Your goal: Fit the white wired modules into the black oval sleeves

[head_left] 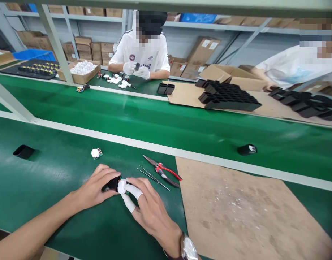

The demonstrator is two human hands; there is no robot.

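Observation:
My left hand is closed around a small black housing low on the green mat. My right hand, with white finger cots on two fingers and a watch on the wrist, pinches a small white round part against the end of that housing. A second white round part with coloured wires lies on the mat just beyond my hands. Red-handled pliers and thin tweezers lie to the right of my hands.
A brown cardboard sheet covers the mat at the right. One black housing sits far left, another rides the conveyor belt. Across the belt a person handles parts; black trays and a box of white parts stand there.

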